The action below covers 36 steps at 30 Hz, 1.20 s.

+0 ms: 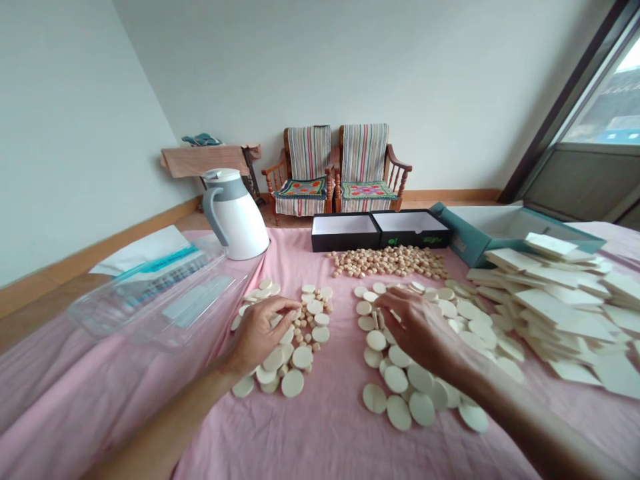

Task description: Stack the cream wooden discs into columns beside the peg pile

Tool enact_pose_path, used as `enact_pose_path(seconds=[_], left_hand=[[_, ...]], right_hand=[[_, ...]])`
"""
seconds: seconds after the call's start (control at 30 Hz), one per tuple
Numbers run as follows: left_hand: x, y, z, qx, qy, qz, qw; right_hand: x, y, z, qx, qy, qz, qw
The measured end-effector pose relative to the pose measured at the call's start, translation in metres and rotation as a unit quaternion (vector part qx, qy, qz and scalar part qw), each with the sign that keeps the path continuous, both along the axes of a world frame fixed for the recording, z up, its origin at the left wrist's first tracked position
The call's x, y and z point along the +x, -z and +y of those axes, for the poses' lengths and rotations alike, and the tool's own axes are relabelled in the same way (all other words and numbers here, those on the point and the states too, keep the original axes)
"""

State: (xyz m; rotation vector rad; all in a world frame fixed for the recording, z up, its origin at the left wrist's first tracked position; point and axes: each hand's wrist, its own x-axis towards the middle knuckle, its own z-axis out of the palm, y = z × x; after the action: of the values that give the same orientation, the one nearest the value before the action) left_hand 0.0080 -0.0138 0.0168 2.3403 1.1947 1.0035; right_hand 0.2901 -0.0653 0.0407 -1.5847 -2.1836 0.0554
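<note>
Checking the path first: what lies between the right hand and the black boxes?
The head view shows small wooden pieces heaped by the black boxes, then, nearer the right hand, pink cloth and a few pale discs.

Home: wooden armchairs (400, 160), colourful seat covers (370, 191), jug (245, 220).

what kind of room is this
Probably a room in a home: two wooden armchairs with patterned seat covers stand by the wall, and a white jug sits on the pink tablecloth.
</note>
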Motion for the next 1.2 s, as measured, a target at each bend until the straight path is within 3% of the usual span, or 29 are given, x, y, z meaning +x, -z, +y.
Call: enact_pose_path(seconds=[0.13,0.3,0.43,0.57,0.73,1.0,1.2], left_hand=[[0.002,-0.008,0.002,0.005,0.006,0.03,1.0],[0.015,-0.022,0.016,0.004,0.052,0.11,0.993],[0.03,-0.02,0.03,0.015,0.093,0.189,0.978],[0.036,-0.009,0.037,0.031,0.102,0.214,0.971],[0.042,-0.007,0.035,0.034,0.071,0.176,0.981],[0.078,-0.028,0.022,-0.03,0.133,-0.009,0.991],[0.042,-0.028,-0.003,0.057,0.015,-0.024,0.998]], right_hand=[[0.002,0.01,-0.002,0.049,0.014,-0.002,0.999],[0.053,0.02,0.018,0.137,0.119,0.0,0.983],[0.08,0.03,0.028,0.127,0.167,0.015,0.978],[0.082,0.039,0.033,0.087,0.157,0.039,0.983],[0.074,0.041,0.034,0.042,0.145,0.043,0.988],[0.078,0.045,0.035,0.047,0.131,0.029,0.99],[0.073,0.036,0.031,0.062,0.131,0.039,0.989]])
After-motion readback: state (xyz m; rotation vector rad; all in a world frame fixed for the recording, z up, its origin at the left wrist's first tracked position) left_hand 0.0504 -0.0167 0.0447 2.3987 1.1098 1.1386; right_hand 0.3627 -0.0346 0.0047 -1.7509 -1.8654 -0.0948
